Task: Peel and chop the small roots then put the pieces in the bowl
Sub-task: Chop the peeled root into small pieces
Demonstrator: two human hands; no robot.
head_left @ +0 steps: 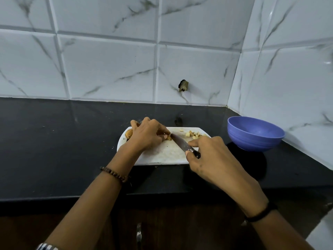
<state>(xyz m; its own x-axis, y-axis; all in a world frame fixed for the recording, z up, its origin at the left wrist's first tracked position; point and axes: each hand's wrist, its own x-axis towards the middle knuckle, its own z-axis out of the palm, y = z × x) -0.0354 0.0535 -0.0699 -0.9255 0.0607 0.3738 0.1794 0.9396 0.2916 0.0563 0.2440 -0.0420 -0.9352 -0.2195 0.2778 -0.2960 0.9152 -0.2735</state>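
A white cutting board (165, 156) lies on the black counter. My left hand (147, 134) pinches a small peeled root piece (168, 137) against the board. My right hand (210, 156) grips a dark-handled knife (182, 144), its tip touching that piece. Several pale chopped pieces (192, 134) lie at the board's far right. A brownish unpeeled root (128, 133) shows behind my left hand, partly hidden. The blue bowl (255, 133) stands to the right of the board, and I see nothing in it.
The black counter (54, 141) runs left and right, ending at a marble-tiled wall behind and a tiled corner on the right. A small dark hole (183, 85) marks the wall tile. A cabinet handle (138, 233) is below the counter's front edge.
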